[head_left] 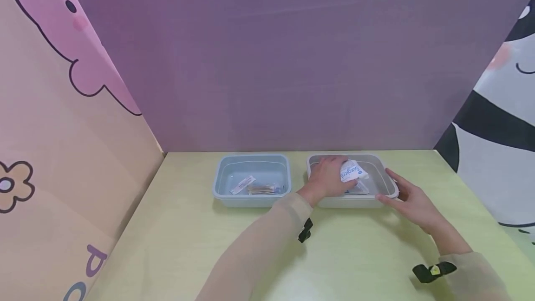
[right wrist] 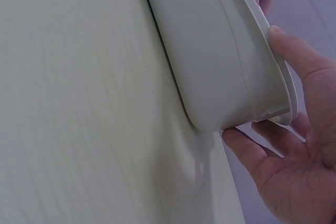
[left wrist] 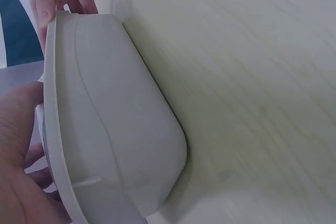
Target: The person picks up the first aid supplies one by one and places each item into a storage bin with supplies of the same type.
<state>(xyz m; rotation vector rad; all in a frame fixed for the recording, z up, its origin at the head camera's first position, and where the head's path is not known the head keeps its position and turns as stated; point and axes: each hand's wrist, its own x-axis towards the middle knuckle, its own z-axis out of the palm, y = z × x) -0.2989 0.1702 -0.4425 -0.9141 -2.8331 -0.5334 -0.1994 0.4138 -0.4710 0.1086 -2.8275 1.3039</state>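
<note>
A light grey plastic bin (head_left: 353, 203) stands on the right of the table. My left hand (head_left: 328, 176) reaches into it from the left, thumb and fingers round a white packet (head_left: 353, 171) with blue print that begins "Surgic". Beneath the packet lies a clear wrapper (head_left: 360, 188). My right hand (head_left: 411, 201) holds the bin's right end, its thumb on the front rim and its fingers against the end wall. In the left wrist view, the left hand (left wrist: 21, 166) dips behind the bin's rim, which hides its fingertips. The right wrist view shows the right hand (right wrist: 294, 156) around the bin's corner.
To the left stands a light blue bin (head_left: 251, 202) holding a small white printed packet (head_left: 243, 184) and a bundle of cotton swabs (head_left: 263, 190). A purple panel (head_left: 292, 59) rises behind the pale table (head_left: 175, 240). Printed panels flank both sides.
</note>
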